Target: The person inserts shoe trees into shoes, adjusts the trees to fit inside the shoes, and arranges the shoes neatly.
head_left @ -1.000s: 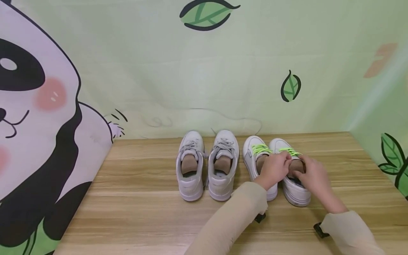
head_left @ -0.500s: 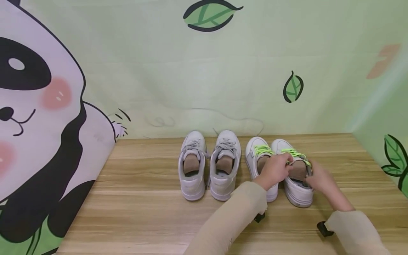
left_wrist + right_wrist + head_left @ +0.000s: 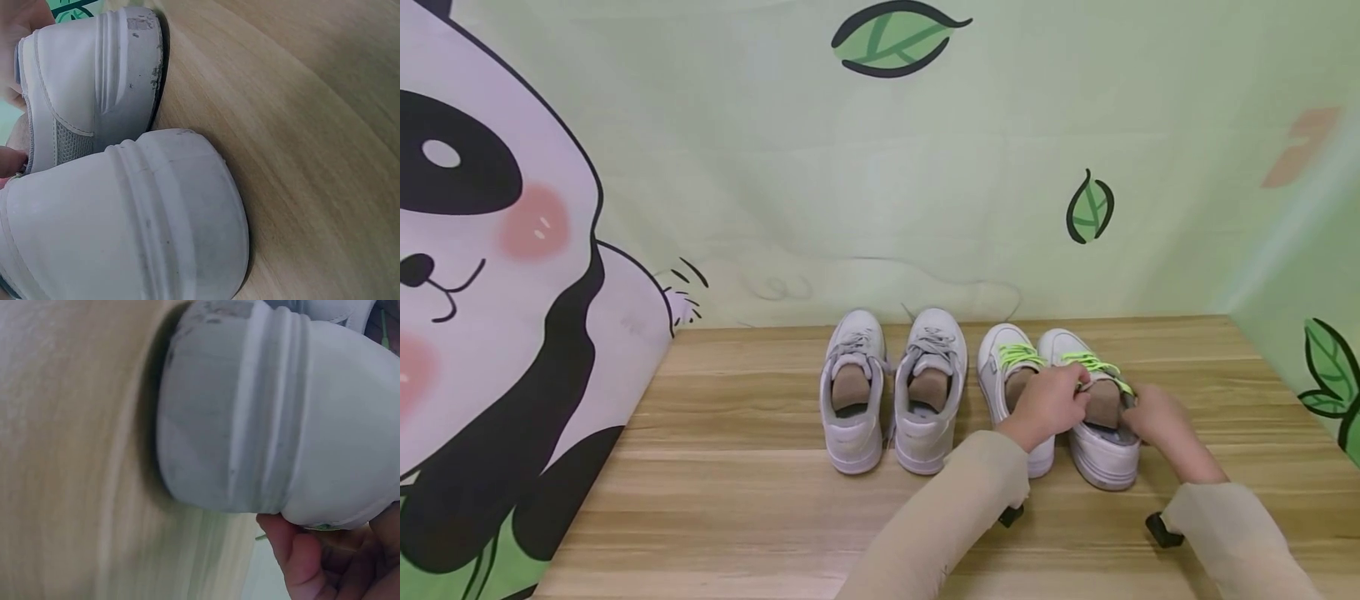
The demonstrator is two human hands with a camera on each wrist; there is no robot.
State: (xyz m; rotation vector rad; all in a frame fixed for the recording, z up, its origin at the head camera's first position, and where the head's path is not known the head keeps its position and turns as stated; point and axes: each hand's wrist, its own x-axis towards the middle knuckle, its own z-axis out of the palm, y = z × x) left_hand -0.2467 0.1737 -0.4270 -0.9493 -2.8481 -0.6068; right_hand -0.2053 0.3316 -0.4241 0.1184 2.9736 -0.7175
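Two white sneakers with neon green laces stand side by side at the right in the head view. My left hand (image 3: 1051, 404) reaches over the left green-laced sneaker (image 3: 992, 367) and pinches the left collar edge of the right green-laced sneaker (image 3: 1105, 462). On the far side of that same sneaker, my right hand (image 3: 1161, 421) grips the right collar edge. Its curled fingers (image 3: 303, 556) show beside the heel in the right wrist view. Brown padding (image 3: 1103, 404) shows inside the shoe opening. The left hand's fingertips (image 3: 11, 161) touch the collar in the left wrist view.
To the left stands another pair of white sneakers, one with grey laces (image 3: 853, 446) and its mate (image 3: 921, 446). All stand on a wood-grain surface (image 3: 737, 483), toes toward a green printed backdrop (image 3: 760, 167) with a panda (image 3: 550, 250).
My right hand has moved rightward from above the shoe opening to its right collar edge and grips it. More of the opening shows. The left hand stays at the left collar edge.
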